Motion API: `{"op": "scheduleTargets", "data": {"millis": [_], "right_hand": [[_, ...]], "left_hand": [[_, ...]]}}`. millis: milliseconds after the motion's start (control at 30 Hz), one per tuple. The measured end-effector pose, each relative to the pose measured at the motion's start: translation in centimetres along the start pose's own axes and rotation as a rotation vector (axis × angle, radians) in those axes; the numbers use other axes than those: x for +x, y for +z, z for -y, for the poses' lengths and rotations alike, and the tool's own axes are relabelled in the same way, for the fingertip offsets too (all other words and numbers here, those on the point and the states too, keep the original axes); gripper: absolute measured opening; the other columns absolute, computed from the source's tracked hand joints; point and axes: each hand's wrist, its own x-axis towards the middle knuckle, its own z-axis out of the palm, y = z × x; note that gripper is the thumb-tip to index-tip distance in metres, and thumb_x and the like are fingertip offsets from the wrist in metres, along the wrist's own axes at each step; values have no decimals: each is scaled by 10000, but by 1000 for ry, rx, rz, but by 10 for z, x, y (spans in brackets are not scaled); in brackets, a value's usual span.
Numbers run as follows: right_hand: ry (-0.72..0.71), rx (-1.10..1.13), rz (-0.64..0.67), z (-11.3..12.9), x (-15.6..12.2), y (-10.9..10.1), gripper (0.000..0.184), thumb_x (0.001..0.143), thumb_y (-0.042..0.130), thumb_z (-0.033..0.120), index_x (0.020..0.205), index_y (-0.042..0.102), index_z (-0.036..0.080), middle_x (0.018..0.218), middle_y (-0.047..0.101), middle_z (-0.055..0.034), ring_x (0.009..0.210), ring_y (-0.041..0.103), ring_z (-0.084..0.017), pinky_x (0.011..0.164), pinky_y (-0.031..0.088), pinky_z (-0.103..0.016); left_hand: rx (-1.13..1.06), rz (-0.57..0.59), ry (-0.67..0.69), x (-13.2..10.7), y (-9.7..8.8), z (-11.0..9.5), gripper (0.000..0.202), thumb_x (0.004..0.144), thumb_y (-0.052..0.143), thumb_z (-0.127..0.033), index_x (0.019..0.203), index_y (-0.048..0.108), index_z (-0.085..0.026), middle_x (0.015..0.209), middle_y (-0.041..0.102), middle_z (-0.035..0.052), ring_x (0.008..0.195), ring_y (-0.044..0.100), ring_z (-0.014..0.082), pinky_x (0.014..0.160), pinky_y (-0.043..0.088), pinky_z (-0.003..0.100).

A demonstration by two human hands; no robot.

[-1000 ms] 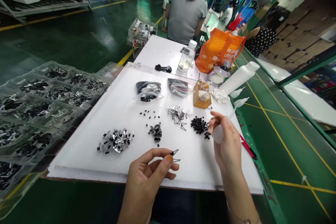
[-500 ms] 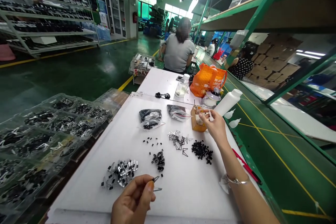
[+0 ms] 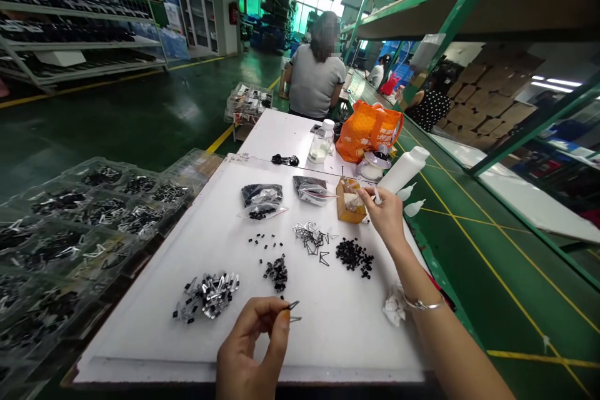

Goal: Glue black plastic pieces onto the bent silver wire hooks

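Note:
My left hand [image 3: 250,344] sits at the near edge of the white foam board [image 3: 323,350], pinching a small two-legged metal part [image 3: 293,311] between thumb and forefinger. My right hand [image 3: 387,215] is at the far right of the board, next to a small cardboard box [image 3: 350,201]. Its fingers grip a white plastic dropper [image 3: 376,196], mostly hidden. Loose on the board lie pinned black components [image 3: 206,295], small black pieces [image 3: 276,274], bent metal wires [image 3: 309,239] and a black heap [image 3: 354,256]. Crumpled white tissue [image 3: 394,306] lies under my right wrist.
Two plastic bags of parts [image 3: 261,195] lie at the board's far edge. Beyond stand a clear bottle [image 3: 321,144], an orange bag [image 3: 368,131] and a white squeeze bottle [image 3: 403,170]. Clear compartment trays [image 3: 94,219] fill the left. A co-worker [image 3: 314,75] sits ahead.
My right hand has moved from beside the black heap up to the cardboard box. The view has tilted upward, showing more of the room. My left hand keeps its pinch on the metal part.

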Motion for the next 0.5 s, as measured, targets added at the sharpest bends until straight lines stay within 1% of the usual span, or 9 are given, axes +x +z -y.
{"op": "scheduleTargets", "data": {"millis": [167,200,267,300,333,400,433,467,500], "right_hand": [[-19,106,-109,13,0,-7,392,869,700,544,727,711,179,664,664,-28,679,617,-208,685,471,-342],[-12,131,-171,19,-5,-11,397,868,690,551,731,709,179,688,673,-43,700,614,-218,687,456,-343],[14,187,-340,36,-22,-23,382,921,621,540,839,704,176,826,693,-72,781,611,-221,717,448,-341],[33,219,-423,47,-35,-30,375,958,573,527,905,693,176,873,682,-75,788,601,-209,714,448,-335],[55,264,-473,58,-51,-37,357,983,545,513,954,678,183,870,660,-62,726,573,-183,675,442,-321],[93,396,-448,81,-84,-50,314,1008,527,487,925,657,213,736,584,9,522,443,-120,587,425,-292],[128,613,-330,92,-101,-55,275,994,585,458,869,661,225,692,559,35,469,373,-94,632,460,-301],[145,762,-230,101,-116,-60,267,986,615,446,836,672,233,672,551,53,445,327,-76,727,502,-321],[150,845,-177,108,-129,-63,241,974,649,427,827,690,241,645,538,64,455,344,-77,838,513,-340]], "left_hand": [[78,50,93,-4,4,-1,63,802,736,-300,757,724,-258,778,676,6,793,646,217,740,508,289],[86,57,112,-5,5,-1,63,812,727,-288,755,721,-261,775,671,5,794,638,215,734,504,287],[106,61,162,-6,7,-1,81,836,707,-265,756,716,-264,771,666,4,797,627,212,733,498,288],[115,61,193,-7,7,-2,94,848,695,-253,756,714,-265,768,665,3,796,626,211,731,497,289],[124,60,229,-7,8,-2,107,860,683,-239,761,714,-266,762,663,0,786,625,207,728,497,289],[146,71,323,-7,9,-2,124,870,666,-198,786,716,-274,750,663,-15,750,626,191,715,501,281],[160,89,384,-8,9,-3,136,870,660,-170,806,714,-278,750,666,-24,733,631,181,707,505,276],[177,110,447,-8,9,-3,156,869,655,-140,828,709,-280,756,672,-31,721,638,172,700,509,269],[195,133,503,-9,10,-3,180,864,652,-110,851,701,-282,770,679,-36,720,647,166,699,514,265]]}}
